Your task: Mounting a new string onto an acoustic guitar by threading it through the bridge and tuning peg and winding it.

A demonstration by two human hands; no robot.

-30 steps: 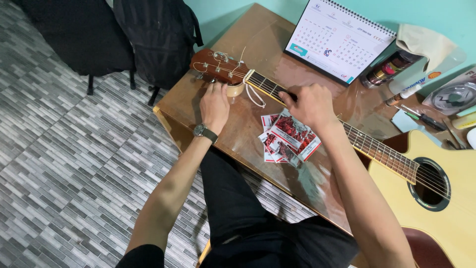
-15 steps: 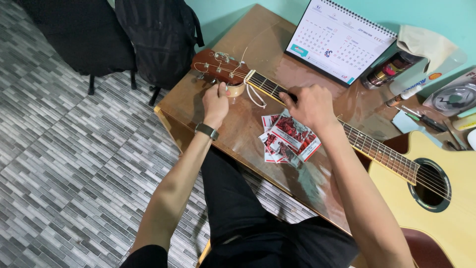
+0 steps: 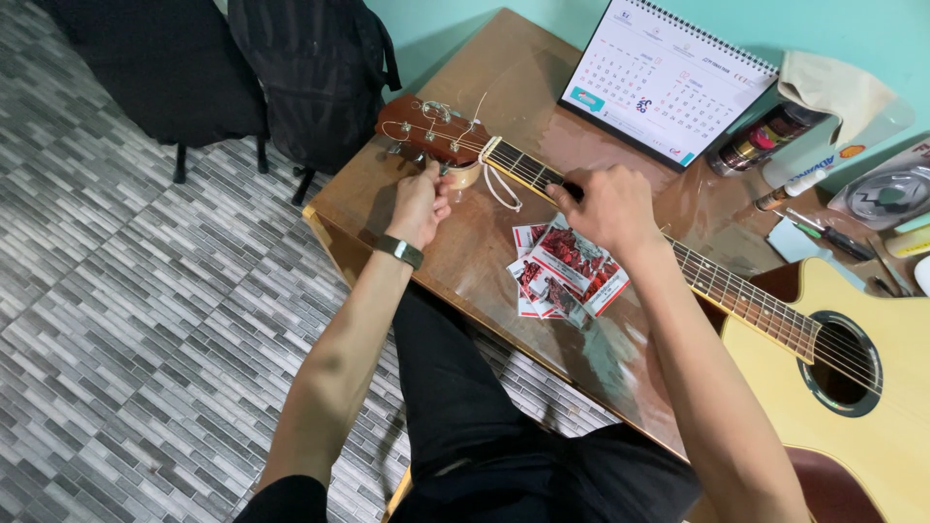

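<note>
I see an acoustic guitar [image 3: 823, 329] lying flat across a brown wooden table [image 3: 504, 87], its pale body at the right edge of my view and its dark headstock [image 3: 431, 131] out toward the table's far left corner. My left hand [image 3: 421, 201] sits just under the near edge of the headstock, fingers curled in tight at the tuning pegs [image 3: 441, 174]; they seem pinched on one peg, though the peg itself is mostly hidden by my fingertips. A dark watch [image 3: 399, 251] bands that wrist. My right hand [image 3: 605, 205] rests on the neck [image 3: 523, 167] a little way down from the nut, fingers bent and closed, the fingertips pressing onto the strings at the fretboard; I cannot tell whether they grip a single string.

Just beside that hand, on the near side of the neck, lies a loose fan of red and white string packets [image 3: 567, 271]. Beyond the neck stands a spiral desk calendar [image 3: 668, 82], with a small dark can [image 3: 751, 145] and a folded cloth [image 3: 833, 87] to its right. A black backpack [image 3: 310, 68] leans on the grey tiled floor [image 3: 126, 320].
</note>
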